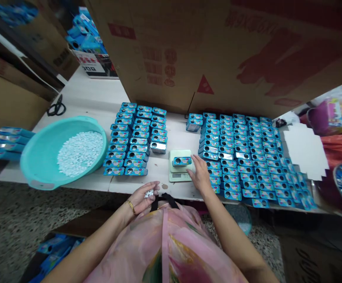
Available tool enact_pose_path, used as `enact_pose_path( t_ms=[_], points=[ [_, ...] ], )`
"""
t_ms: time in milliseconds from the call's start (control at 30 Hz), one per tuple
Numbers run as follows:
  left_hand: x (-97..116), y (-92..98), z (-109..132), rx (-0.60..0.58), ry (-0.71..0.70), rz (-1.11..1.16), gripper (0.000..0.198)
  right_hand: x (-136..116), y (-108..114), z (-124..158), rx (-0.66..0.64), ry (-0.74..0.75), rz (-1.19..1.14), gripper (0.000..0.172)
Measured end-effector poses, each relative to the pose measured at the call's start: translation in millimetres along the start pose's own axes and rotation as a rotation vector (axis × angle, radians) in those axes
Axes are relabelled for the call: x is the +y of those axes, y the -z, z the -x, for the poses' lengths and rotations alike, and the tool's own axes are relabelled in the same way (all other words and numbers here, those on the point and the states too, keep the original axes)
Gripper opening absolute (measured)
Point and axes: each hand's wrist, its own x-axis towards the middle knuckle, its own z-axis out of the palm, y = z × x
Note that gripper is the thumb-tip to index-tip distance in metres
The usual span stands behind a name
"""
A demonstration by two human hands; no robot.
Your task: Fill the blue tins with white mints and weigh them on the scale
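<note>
My left hand (144,198), at the table's front edge, is cupped round a few small white candies (149,193). My right hand (199,173) is at the right side of a small pale green digital scale (175,177). Its thumb and fingers are apart, with the fingertips close to the end of a blue tin (182,161) on the weighing plate. Whether they touch the tin I cannot tell. A round hole shows in the tin's top.
Left stands a turquoise basin (32,157) with many white candies (81,151). Rows of blue tins (137,155) flank the scale, with more tins (244,157) to the right. Black scissors (56,108) lie behind the basin. A large cardboard box (182,51) borders the back.
</note>
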Motion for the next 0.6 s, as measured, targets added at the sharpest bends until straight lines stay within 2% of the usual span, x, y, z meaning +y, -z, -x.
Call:
enact_pose_path(
  t_ms=[100,200,267,433,533,600],
  points=[
    [0.4,6.6,3.2,0.037,-0.02,0.015,0.02,-5.5,-3.4,-22.4,-0.175,0.105,0.164,0.045],
    [3.5,17.0,9.8,0.082,-0.051,0.039,0.02,-20.4,-12.7,-37.4,-0.234,0.175,0.191,0.037],
    [6.0,23.9,14.1,0.116,-0.073,0.057,0.02,-37.4,-26.8,-45.4,-0.252,0.221,0.208,0.035],
    [11.7,34.7,20.3,0.173,-0.118,0.08,0.018,-81.7,-77.8,-65.6,-0.243,0.283,0.269,0.031],
    [16.2,41.3,23.7,0.196,-0.135,0.082,0.018,-82.7,-88.0,-79.1,-0.219,0.301,0.31,0.029],
    [19.5,47.7,26.2,0.236,-0.139,0.094,0.019,-66.5,-78.1,-94.7,-0.189,0.287,0.345,0.027]
  ],
)
